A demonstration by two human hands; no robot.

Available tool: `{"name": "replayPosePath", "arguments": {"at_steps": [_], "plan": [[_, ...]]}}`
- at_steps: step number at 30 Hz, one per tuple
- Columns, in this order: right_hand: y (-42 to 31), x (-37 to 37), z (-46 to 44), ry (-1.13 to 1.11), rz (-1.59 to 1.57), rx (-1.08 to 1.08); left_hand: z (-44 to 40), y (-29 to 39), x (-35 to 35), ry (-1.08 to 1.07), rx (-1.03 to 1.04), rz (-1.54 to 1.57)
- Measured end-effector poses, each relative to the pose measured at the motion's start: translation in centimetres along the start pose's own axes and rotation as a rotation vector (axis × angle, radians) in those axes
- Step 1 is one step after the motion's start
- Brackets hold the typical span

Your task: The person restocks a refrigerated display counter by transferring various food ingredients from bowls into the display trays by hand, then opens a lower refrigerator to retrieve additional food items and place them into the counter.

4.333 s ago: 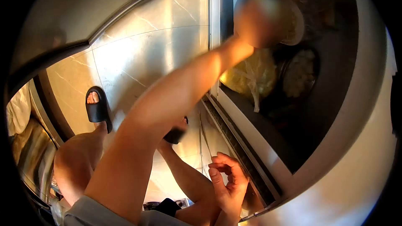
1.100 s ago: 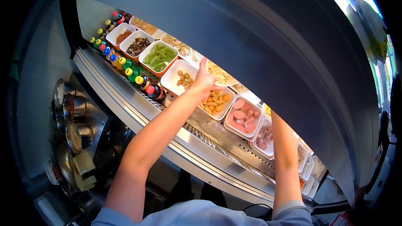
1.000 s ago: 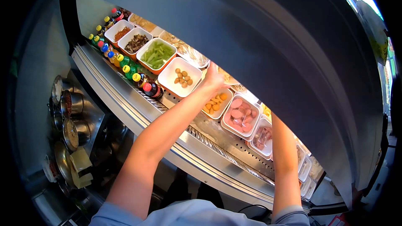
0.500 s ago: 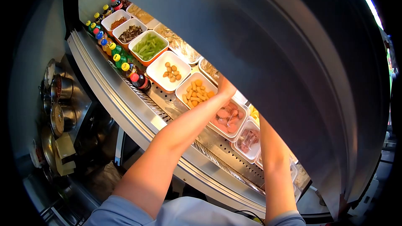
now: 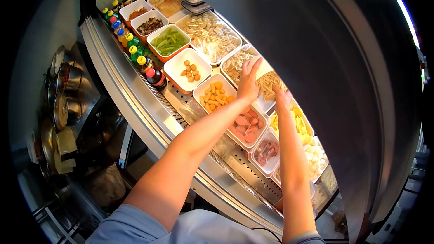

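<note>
My left hand [image 5: 248,83] is at the left side of a white tray [image 5: 265,104] of pale noodle-like strands [image 5: 270,85], its fingers stretched along the side. On the opposite side, my right hand [image 5: 283,98] has its fingers bent at the edge. The tray lies between both hands, and its far part is hidden by the dark curved cover. Close to my left wrist are containers of yellow-brown pieces [image 5: 214,96] and pink slices [image 5: 246,126]. Yellow pieces [image 5: 296,124] fill a container beside my right wrist.
Film-covered food [image 5: 210,34] sits farther back. Containers of green strips [image 5: 170,41] and small brown balls [image 5: 190,71] stand to the left, beside a row of bottles [image 5: 156,77]. The dark cover [image 5: 343,77] overhangs the right side. Metal pots [image 5: 68,81] are at far left.
The view has shifted, so less is hidden by the dark cover. Both hands and the noodle-like strands, hidden before, now show. My left forearm has hardly moved.
</note>
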State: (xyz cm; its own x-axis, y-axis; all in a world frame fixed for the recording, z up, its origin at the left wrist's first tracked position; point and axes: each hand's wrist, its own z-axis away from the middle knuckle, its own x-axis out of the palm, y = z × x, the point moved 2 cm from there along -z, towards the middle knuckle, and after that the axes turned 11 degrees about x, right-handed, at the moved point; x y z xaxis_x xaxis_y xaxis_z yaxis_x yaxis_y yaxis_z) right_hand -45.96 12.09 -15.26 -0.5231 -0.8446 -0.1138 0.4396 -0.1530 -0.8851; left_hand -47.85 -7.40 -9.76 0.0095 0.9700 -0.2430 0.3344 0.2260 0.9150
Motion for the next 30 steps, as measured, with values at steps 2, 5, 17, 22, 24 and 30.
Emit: {"name": "replayPosePath", "arguments": {"at_steps": [2,5,17,22,24,30], "plan": [[0.7,-0.5,0.4,-0.079,0.006,-0.022,0.0,-0.2,0.0,0.032,0.097,-0.019],[-0.2,0.3,2.5,-0.162,-0.046,0.228,-0.2,-0.8,0.8,-0.003,0.09,-0.105],[1.1,1.0,-1.0,-0.109,0.76,0.015,-3.8,0.7,-1.5,0.206,0.086,0.013],[-0.2,0.7,-0.9,-0.02,1.039,-0.206,-5.4,1.4,-5.5,0.419,-0.013,0.168],[-0.4,3.5,-0.2,0.013,1.088,-0.248,-4.6,2.1,-7.9,0.407,-0.067,0.28],[-0.2,5.5,-2.5,0.16,1.162,-0.129,1.2,6.3,-16.6,0.369,-0.417,0.731]]}}
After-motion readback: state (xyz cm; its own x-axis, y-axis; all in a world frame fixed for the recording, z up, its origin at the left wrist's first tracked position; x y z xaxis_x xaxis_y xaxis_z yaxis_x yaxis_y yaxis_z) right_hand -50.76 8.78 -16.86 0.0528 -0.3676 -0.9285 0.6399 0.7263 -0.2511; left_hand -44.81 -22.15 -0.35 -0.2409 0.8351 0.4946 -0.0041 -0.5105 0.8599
